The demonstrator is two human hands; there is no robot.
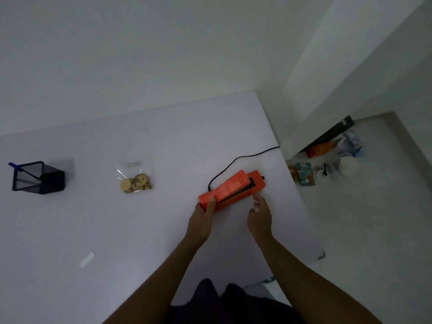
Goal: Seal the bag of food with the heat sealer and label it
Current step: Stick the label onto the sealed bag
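An orange heat sealer [233,189] lies on the white table [117,230] towards its right side, its black cord [236,160] running off the back right edge. My left hand [202,218] grips the sealer's near left end, thumb on top. My right hand [259,211] hovers just in front of the sealer's right end, fingers loosely spread, holding nothing. A clear bag of round biscuits [135,180] lies flat on the table to the left of the sealer, apart from both hands. A small white label strip [87,259] lies near the front left.
A black mesh pen holder [37,176] with a blue pen stands at the far left. The table's right edge drops to a floor where boxes and packets [327,155] are scattered. A white wall runs behind the table.
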